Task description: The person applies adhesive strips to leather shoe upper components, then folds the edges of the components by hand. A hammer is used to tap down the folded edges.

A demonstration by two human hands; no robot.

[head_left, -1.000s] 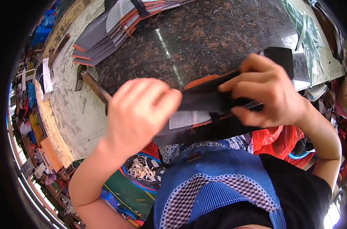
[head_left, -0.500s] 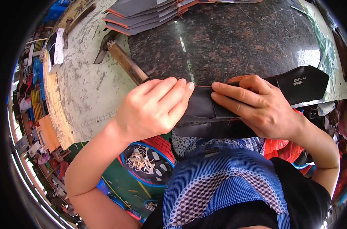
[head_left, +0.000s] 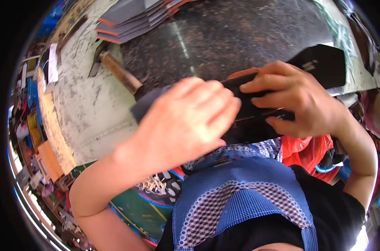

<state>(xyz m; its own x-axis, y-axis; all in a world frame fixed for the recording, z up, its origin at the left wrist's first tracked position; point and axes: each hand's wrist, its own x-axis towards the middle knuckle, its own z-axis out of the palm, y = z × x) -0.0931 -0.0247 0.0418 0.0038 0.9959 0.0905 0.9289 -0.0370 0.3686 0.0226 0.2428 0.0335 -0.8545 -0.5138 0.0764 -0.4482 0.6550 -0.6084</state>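
- Compared with half a second ago, the left hand sits closer to the right hand, whose fingers, flat and together then, are now spread, with the thumb lower and apart.
- The black leather-like piece lies under both hands near the near edge of the speckled stone slab; its pointed end sticks out beyond the right hand.
- Right fingertips touch the piece; I cannot tell whether they clamp it.
- Beyond the hands, the slab stretches to the grey stack; the wooden-handled hammer lies left.
- The left hand is blurred, its fingertips' grip unclear; a dark flap shows past it.
- The forearm partly covers the basket; the stack is cut off above.
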